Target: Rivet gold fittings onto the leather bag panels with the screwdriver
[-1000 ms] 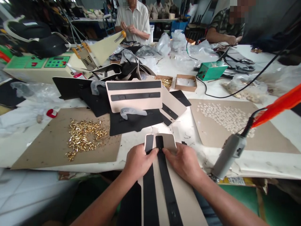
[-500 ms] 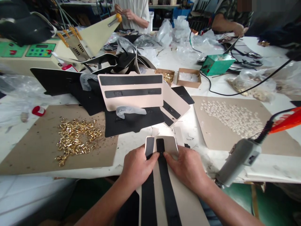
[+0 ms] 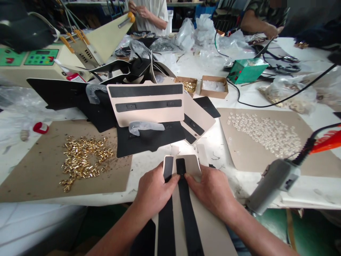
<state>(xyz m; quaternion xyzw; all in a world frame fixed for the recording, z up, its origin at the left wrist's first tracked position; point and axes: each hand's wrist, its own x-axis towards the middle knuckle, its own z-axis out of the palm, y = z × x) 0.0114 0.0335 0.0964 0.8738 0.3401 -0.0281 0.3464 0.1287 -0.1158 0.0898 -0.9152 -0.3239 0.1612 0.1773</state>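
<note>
Between my hands is a beige panel (image 3: 213,227) with dark strips running lengthwise, its far end at the table's front edge. My left hand (image 3: 154,188) grips its left edge, thumb on top and fingers hidden beneath. On the right edge, my right hand (image 3: 210,188) holds it the same way. Both thumb tips press close together on the middle dark strip (image 3: 183,199). Beyond my hands, a similar striped panel (image 3: 149,115) leans on a pile of black panels (image 3: 144,142), with a crumpled plastic piece (image 3: 145,126) in front of it.
Gold metal fittings (image 3: 85,156) lie on cardboard at left; small clear rings (image 3: 266,133) cover another sheet at right. A grey cylindrical tool (image 3: 274,186) hangs by the front edge. Farther back are small boxes (image 3: 214,87), a green box (image 3: 246,71), a machine (image 3: 39,60) and two people.
The view has shifted slightly, so the things on the left sit a little farther left. Both hands keep the same grip on the panel.
</note>
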